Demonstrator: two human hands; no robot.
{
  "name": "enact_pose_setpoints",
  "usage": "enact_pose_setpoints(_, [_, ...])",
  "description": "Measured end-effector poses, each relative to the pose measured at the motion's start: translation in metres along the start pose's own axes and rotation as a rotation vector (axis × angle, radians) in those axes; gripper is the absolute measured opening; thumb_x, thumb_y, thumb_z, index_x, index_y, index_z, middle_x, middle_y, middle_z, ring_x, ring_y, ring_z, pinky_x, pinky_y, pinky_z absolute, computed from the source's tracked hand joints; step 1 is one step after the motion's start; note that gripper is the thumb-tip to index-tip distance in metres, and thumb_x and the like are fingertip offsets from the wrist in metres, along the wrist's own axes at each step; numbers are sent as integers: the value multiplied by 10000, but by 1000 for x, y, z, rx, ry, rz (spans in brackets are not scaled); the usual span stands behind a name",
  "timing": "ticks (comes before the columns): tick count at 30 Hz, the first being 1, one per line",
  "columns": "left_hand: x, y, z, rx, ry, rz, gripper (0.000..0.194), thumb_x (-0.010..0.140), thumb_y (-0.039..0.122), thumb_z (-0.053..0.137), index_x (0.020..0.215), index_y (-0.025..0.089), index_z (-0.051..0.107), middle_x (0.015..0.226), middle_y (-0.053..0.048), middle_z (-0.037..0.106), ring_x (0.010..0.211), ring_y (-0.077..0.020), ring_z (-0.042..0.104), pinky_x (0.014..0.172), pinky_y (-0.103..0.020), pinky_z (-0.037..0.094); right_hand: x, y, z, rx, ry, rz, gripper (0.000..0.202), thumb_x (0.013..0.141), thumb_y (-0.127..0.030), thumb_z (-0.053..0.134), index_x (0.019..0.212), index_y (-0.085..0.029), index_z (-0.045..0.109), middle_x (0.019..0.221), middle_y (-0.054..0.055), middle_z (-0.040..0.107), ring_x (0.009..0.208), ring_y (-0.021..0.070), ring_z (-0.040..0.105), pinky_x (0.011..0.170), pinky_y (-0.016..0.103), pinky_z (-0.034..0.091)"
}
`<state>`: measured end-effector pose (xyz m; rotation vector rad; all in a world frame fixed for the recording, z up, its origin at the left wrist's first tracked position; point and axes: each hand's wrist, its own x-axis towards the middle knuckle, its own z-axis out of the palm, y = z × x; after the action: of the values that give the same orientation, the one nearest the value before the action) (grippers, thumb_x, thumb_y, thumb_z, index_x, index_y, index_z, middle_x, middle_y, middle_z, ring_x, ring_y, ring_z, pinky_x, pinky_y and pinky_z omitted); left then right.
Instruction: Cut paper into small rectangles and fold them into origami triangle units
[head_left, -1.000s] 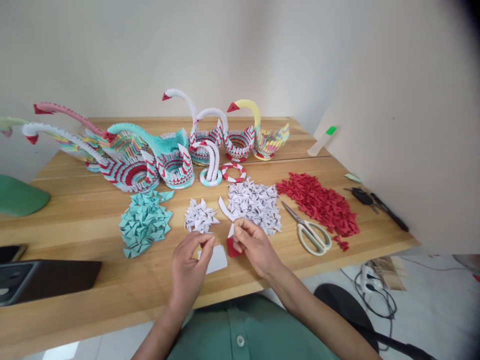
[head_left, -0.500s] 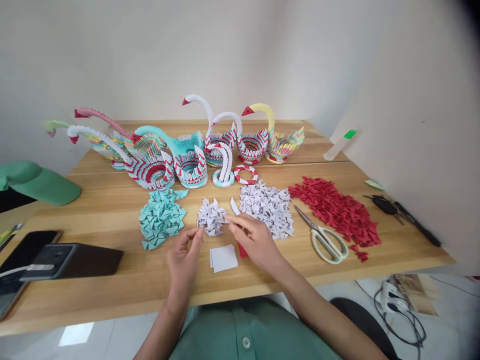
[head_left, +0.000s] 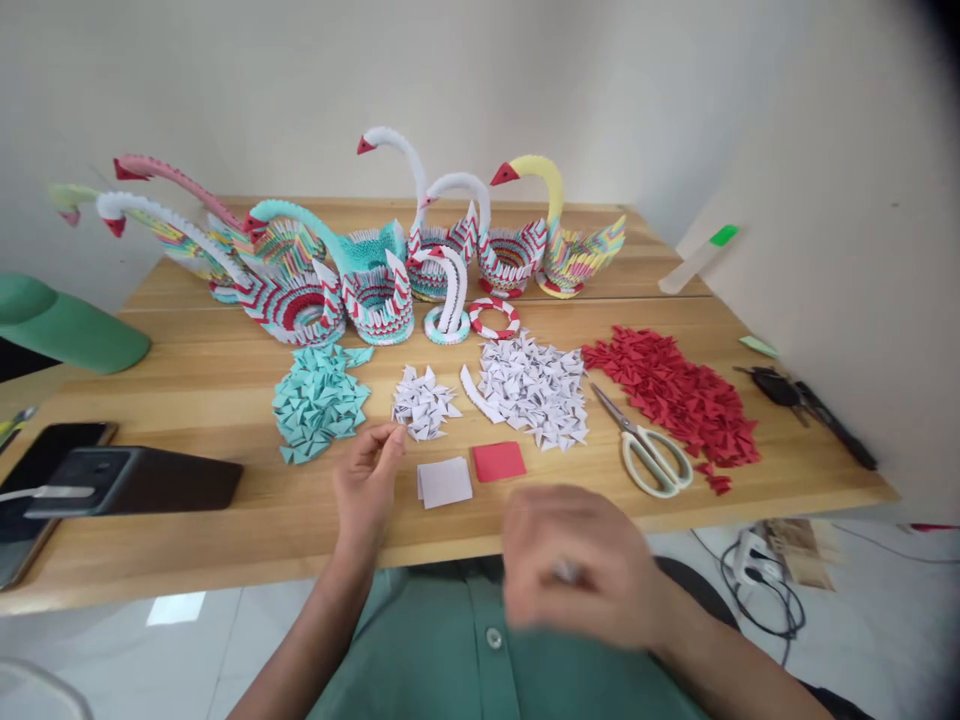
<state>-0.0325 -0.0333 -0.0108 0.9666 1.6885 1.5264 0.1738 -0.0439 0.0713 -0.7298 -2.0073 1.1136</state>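
Observation:
My left hand [head_left: 369,482] rests near the table's front edge, thumb and fingertips pinched together. Whatever is between them is too small to name. Just beyond it lies a small pile of white folded paper triangles [head_left: 424,402], with a pile of turquoise paper triangles [head_left: 319,402] to its left. My right hand [head_left: 577,575] is raised in front of the green shirt, curled and blurred by motion. A small pale spot shows inside its fingers, not clear enough to name. Between the hands lie white paper slips [head_left: 446,482] and red paper slips [head_left: 499,461].
Several folded-paper swans [head_left: 379,305] stand at the back, near a red-and-white paper ring [head_left: 493,318]. A larger white pile [head_left: 534,395], scissors [head_left: 645,450] and a red pile [head_left: 679,395] lie to the right. A black box-shaped device [head_left: 142,480] and green bottle [head_left: 71,325] are left.
My right hand has left the small white pile and moved back toward my body, uncovering the red slips. My left hand stays pinched at nearly the same spot. The camera view has tilted.

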Motion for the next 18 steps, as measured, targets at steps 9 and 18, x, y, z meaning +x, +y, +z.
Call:
enact_pose_setpoints(9, [1,-1,1,-24,-16,5,197,809,351,653,800,155,680,707,-5,626,712,-144,572,699,-260,461,4,96,22,-708,-124,-242,178,877,-304,679,1038,-228,681,1013,55,722,1025,235,585,956,431,405])
enact_pose_setpoints(18, [1,0,1,5,-36,-11,203,802,363,643,788,164,678,706,-15,624,713,-156,577,695,-269,477,2,102,31,-719,-60,-252,157,949,-184,551,870,-224,682,862,18,721,942,187,590,931,384,405])
